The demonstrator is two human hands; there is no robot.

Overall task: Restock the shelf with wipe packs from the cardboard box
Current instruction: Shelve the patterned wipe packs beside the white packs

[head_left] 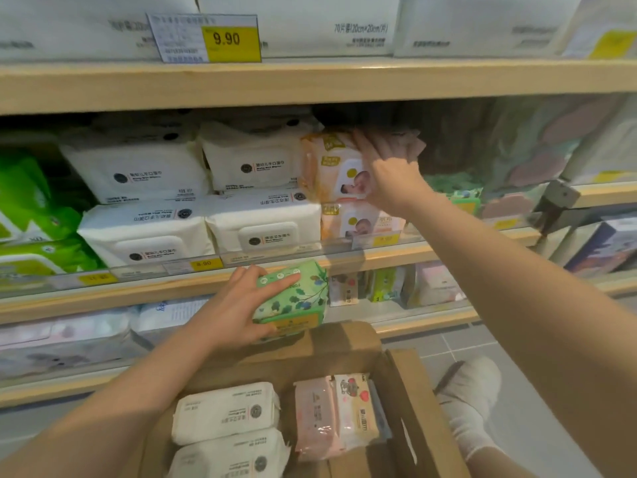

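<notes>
My left hand (241,305) holds a green floral wipe pack (296,298) above the open cardboard box (410,391), just in front of the middle shelf's edge (172,288). My right hand (389,177) reaches into the middle shelf and grips a pink wipe pack (403,141), pushing it in beside the orange baby wipe packs (331,167). White wipe packs (224,412) and pink packs (337,415) lie in the box.
White wipe packs (203,215) are stacked at shelf centre and green packs (31,215) at its left. A yellow 9.90 price tag (231,41) hangs on the upper shelf. Small packs (386,284) fill the lower shelf. A white-shoed foot (472,391) rests on grey floor tiles.
</notes>
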